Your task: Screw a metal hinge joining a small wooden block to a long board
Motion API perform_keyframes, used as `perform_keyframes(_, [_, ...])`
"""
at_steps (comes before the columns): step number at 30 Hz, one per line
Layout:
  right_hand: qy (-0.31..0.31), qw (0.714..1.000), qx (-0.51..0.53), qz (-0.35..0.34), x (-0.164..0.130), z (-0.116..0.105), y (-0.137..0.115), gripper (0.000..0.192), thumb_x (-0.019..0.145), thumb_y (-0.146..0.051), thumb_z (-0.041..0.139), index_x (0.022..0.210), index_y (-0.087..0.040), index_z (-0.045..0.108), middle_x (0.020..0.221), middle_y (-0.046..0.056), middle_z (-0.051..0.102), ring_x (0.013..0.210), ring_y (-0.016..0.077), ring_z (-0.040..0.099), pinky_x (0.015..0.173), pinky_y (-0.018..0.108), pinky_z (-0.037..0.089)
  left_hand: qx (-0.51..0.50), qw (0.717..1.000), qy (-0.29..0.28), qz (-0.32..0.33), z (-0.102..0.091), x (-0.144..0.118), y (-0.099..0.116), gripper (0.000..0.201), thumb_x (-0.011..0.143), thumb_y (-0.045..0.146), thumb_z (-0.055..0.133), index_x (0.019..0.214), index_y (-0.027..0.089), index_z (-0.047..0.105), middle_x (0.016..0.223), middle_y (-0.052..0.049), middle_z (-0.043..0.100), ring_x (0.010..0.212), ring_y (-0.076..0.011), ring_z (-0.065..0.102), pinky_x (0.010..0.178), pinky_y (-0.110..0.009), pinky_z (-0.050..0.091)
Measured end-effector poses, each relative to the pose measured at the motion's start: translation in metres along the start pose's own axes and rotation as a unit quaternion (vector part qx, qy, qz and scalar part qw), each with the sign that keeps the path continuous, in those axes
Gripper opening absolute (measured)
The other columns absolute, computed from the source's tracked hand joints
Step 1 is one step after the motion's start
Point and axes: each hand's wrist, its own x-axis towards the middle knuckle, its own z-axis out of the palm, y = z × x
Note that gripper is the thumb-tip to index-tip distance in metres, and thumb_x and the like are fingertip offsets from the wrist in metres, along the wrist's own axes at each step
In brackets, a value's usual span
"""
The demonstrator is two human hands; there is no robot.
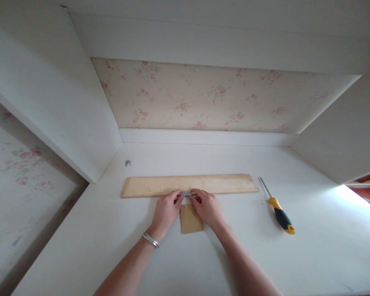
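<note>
White shelf surface: long wooden strip [189, 185] lies crosswise just beyond the fingertips. Left hand [166, 211] and right hand [208, 209] pinch a metal hinge [187, 193] at its near edge; bare surface on both sides.

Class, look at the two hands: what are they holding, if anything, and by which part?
Both the left hand and right hand pinch a small metal piece by its ends, at the edge of the long wooden strip.
</note>
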Motion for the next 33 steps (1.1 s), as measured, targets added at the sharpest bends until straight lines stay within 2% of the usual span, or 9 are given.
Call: perform_keyframes(33, [0.003, 1.0, -0.002, 0.013, 0.0003, 0.0022, 0.0009, 0.03, 0.082, -0.031, 0.053, 0.111, -0.026, 0.061, 0.079, 0.0, 0.068, 0.07, 0.0157, 0.061, 0.066, 0.025, 0.041, 0.031, 1.0, 0.002, -0.003, -0.002, -0.0004, 0.0027, 0.023, 0.086, 0.028, 0.051, 0.104, 0.02, 0.064, 0.085, -0.004, 0.071, 0.074, -0.0157, 0.066, 0.068, -0.024, 0.047])
